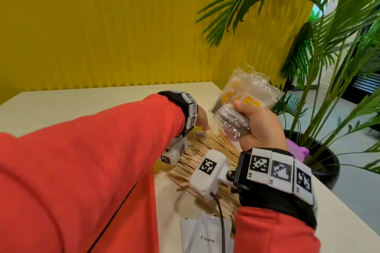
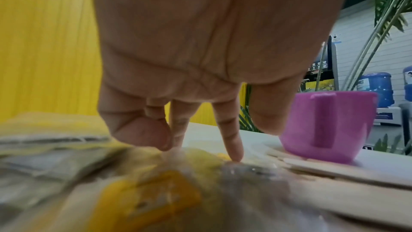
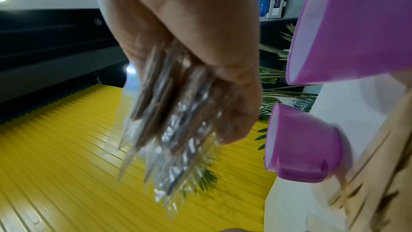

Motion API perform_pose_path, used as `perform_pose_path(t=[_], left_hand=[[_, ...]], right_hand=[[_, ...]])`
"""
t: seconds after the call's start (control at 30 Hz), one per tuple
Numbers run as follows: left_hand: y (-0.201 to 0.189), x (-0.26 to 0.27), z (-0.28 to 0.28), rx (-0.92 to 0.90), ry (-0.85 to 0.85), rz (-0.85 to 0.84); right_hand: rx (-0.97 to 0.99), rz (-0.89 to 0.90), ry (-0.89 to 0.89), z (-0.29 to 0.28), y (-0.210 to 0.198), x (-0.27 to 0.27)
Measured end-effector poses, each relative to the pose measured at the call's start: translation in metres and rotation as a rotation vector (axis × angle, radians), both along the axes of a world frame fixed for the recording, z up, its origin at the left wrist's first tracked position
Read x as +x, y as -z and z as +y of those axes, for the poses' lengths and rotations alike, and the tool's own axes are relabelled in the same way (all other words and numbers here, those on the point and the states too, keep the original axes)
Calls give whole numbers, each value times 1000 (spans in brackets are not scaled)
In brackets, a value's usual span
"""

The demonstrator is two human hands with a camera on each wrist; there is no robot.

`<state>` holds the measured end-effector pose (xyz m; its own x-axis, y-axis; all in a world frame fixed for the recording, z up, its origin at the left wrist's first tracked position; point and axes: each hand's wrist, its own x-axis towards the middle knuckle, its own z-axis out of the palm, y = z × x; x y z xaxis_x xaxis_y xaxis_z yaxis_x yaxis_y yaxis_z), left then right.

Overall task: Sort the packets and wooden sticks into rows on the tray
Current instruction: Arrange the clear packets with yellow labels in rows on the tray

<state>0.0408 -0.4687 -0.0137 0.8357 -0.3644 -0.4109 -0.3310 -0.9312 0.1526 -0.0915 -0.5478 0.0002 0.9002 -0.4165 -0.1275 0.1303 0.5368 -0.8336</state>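
My right hand (image 1: 257,127) is raised above the table and grips a stack of clear packets (image 1: 248,92) with yellow labels, thumb on top. The right wrist view shows the same clear packets (image 3: 165,126) fanning out of my right hand (image 3: 207,105). My left hand (image 1: 203,126) reaches across to the table. Its straight index finger (image 2: 233,151) touches a clear yellow-labelled packet (image 2: 156,195) lying there, the thumb (image 2: 267,117) held apart. A loose pile of wooden sticks (image 1: 207,156) lies under both wrists. No tray is plainly visible.
White packets marked "Cream" (image 1: 207,236) lie at the near edge. Two purple cups (image 3: 305,145) stand beside the sticks on the right. A potted palm (image 1: 320,68) stands off the table's right edge, and a yellow ribbed wall (image 1: 102,26) is behind.
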Motion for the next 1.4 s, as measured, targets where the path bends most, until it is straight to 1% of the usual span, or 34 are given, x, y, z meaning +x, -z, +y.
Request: perform_pose_path(t=[0.07, 0.13, 0.2, 0.27, 0.33, 0.43, 0.53, 0.67, 0.73, 0.83, 0.9, 0.97, 1.07, 1.1, 1.23, 1.27, 1.37, 1.4], left_hand=[[4, 8, 0, -8, -21, 37], [7, 13, 1, 43, -18, 61], [9, 15, 4, 115, 34, -3], [10, 20, 7, 110, 87, -79], [11, 23, 9, 112, 104, -97], [13, 26, 5, 87, 21, -53], [14, 26, 3, 120, -26, -29], [14, 30, 6, 14, -80, -35], [14, 31, 7, 3, -88, -26], [16, 33, 8, 37, -56, -9], [13, 32, 12, 35, -14, -53], [9, 30, 13, 47, 37, -145], [0, 25, 13, 153, 90, -194], [-3, 21, 13, 150, 89, -219], [-28, 12, 24, -64, 2, -258], [-32, 9, 29, -186, -35, -245], [-39, 8, 44, -637, -154, -131], [-40, 6, 47, -721, -168, -96]], right_hand=[[4, -1, -5, 1, -1, -1], [-2, 2, -6, 1, -1, -1], [-5, 8, -10, 0, -1, -1], [-7, 10, -13, 0, -1, -1], [3, 2, -18, 0, 0, -1], [-2, -6, -15, 1, 2, 1], [-4, -12, -11, 2, 2, 3], [-11, -6, -18, 2, 2, 4], [-9, -6, -26, 2, 2, 3], [-17, -8, -31, 2, 2, 2], [-19, -13, -39, 3, 1, 2], [-19, -11, -39, 4, 1, 3], [28, -15, -56, 8, 1, 4], [38, -19, -65, 9, 1, 4], [20, -36, -77, 9, 2, 6], [15, -35, -76, 9, 3, 6], [50, -32, -69, 7, 5, 6], [56, -27, -63, 6, 6, 6]])
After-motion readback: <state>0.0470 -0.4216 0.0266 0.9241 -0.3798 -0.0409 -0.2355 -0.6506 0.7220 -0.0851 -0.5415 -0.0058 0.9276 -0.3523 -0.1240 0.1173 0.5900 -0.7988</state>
